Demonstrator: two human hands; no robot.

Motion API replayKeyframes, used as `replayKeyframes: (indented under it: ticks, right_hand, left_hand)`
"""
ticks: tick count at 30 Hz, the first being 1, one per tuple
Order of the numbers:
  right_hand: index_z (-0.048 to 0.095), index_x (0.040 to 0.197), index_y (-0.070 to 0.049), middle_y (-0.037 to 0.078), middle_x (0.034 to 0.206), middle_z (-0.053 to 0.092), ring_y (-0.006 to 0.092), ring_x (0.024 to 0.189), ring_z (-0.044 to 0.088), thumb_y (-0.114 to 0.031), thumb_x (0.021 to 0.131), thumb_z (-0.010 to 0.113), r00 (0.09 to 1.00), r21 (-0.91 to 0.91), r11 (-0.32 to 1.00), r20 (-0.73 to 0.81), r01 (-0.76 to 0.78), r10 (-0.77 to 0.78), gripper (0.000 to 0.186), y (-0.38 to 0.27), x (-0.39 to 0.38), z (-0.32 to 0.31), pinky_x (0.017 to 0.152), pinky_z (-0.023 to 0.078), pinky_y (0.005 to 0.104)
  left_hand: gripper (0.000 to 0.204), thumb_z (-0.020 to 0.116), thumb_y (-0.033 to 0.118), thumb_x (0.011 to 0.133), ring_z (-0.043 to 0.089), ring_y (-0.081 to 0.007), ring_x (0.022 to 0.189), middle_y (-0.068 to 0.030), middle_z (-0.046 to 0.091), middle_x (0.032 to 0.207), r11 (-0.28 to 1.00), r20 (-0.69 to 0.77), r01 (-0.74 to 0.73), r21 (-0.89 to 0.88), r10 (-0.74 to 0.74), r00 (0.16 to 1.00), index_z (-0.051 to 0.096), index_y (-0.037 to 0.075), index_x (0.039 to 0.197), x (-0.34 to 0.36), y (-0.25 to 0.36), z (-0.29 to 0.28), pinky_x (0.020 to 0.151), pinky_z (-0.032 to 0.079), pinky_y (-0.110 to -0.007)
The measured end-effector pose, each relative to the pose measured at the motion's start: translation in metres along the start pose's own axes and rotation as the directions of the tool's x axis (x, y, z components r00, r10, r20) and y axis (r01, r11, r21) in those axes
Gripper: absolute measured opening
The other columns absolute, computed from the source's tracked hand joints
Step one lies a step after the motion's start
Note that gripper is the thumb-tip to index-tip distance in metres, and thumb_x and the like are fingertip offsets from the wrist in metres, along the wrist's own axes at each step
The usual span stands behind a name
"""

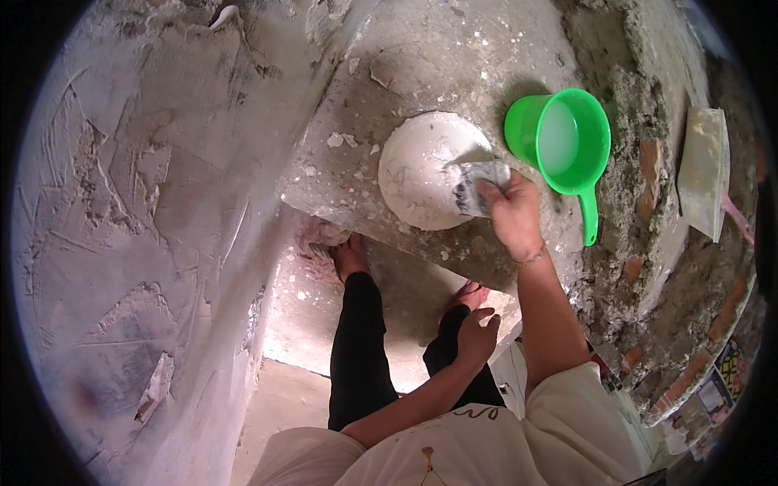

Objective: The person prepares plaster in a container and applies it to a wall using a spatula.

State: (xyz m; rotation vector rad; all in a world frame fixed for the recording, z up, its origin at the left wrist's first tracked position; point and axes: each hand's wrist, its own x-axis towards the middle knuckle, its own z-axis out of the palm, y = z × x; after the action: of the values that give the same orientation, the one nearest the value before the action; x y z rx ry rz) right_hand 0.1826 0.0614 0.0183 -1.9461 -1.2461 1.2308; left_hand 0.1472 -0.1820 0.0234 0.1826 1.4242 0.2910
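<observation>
A round container of white paste [417,166], or a disc coated in it, rests on the speckled concrete step [324,178]. My right hand [510,206] grips a grey-white, dark-streaked pad [474,178] at the right side of that white round. Just beyond it, to the right, stands a green plastic dipper [535,130] holding milky liquid, its handle toward me. My left hand [478,334] hangs over my leg, below the step's edge, fingers loosely curved and apart, with nothing visible in it.
A rough plastered wall [121,202] rises at the left. Broken masonry with exposed brick [648,170] runs along the right, where a pale rectangular board or tray [698,174] with a pink stick stands. My feet and legs are on a lower concrete level beneath the step.
</observation>
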Motion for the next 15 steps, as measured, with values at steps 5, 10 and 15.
replayKeyframes:
  ticks: [5,10,15]
  right_hand:
    - [0.066,0.101,0.0,0.019,0.081,0.067,0.0325,0.073,0.066,-0.015,0.083,0.066,0.968,-0.089,0.975,-0.136,0.202,-0.213,0.023,-0.03,-0.007,-0.001,0.069,0.05,0.0391]
    - [0.063,0.09,0.0,0.022,0.079,0.065,0.0395,0.073,0.063,-0.015,0.083,0.065,0.992,-0.394,0.916,-0.068,0.074,-0.109,0.017,-0.023,-0.008,0.001,0.067,0.049,0.0423]
    - [0.063,0.089,0.001,0.025,0.079,0.063,0.0413,0.075,0.063,-0.016,0.083,0.065,0.984,-0.176,0.978,-0.116,0.116,-0.137,0.017,-0.015,-0.013,-0.006,0.068,0.048,0.0426]
  left_hand:
    - [0.032,0.065,0.025,0.085,0.06,-0.0308,0.11,-0.0179,0.065,0.113,1.0,-0.044,-0.013,0.009,0.014,0.999,0.067,0.003,0.108,-0.002,-0.003,-0.004,0.096,0.044,-0.037]
    - [0.031,0.065,0.025,0.086,0.06,-0.0309,0.109,-0.0178,0.065,0.113,1.0,-0.002,-0.009,0.013,0.009,1.0,0.067,0.003,0.108,-0.003,0.001,-0.004,0.096,0.045,-0.037]
    - [0.032,0.065,0.025,0.086,0.06,-0.0314,0.108,-0.0183,0.065,0.112,1.0,-0.005,-0.003,0.009,0.003,1.0,0.066,0.002,0.108,-0.002,-0.002,0.001,0.095,0.045,-0.037]
